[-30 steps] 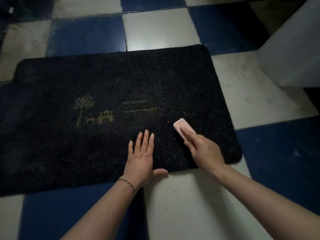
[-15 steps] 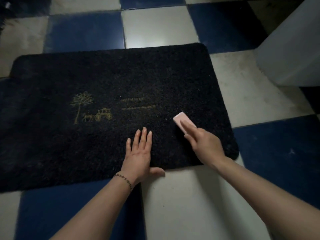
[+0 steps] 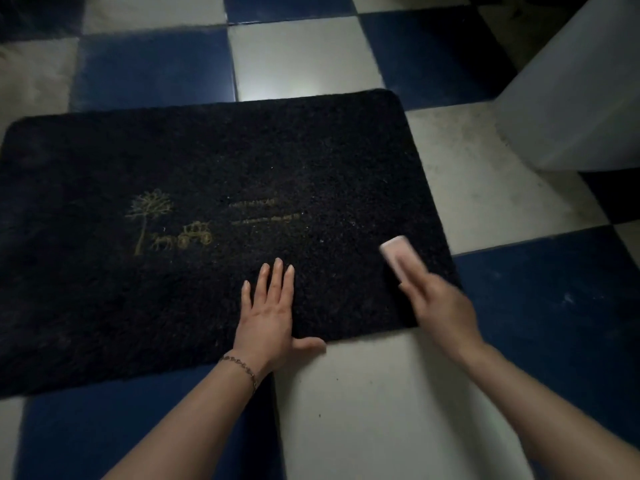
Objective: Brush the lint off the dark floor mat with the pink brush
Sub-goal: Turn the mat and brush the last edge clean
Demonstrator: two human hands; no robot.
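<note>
Head view, pink brush [image 3: 399, 257] now nearer the dark floor mat's [image 3: 207, 161] right edge than before, blurred right hand [image 3: 438, 308] gripping it, left hand [image 3: 268, 315] still flat, fingers straight, pressing the mat's near edge

Reaching forward with both arms.
Pressing left hand [image 3: 268, 318] flat, fingers [image 3: 277, 275] straight; gripping with blurred right hand [image 3: 441, 308].

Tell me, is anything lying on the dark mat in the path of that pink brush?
Only the person's own left hand, pressed flat on the dark shaggy floor mat to the left of the small pink rectangular brush that the right hand holds. Otherwise the mat shows only pale lint specks.
</note>
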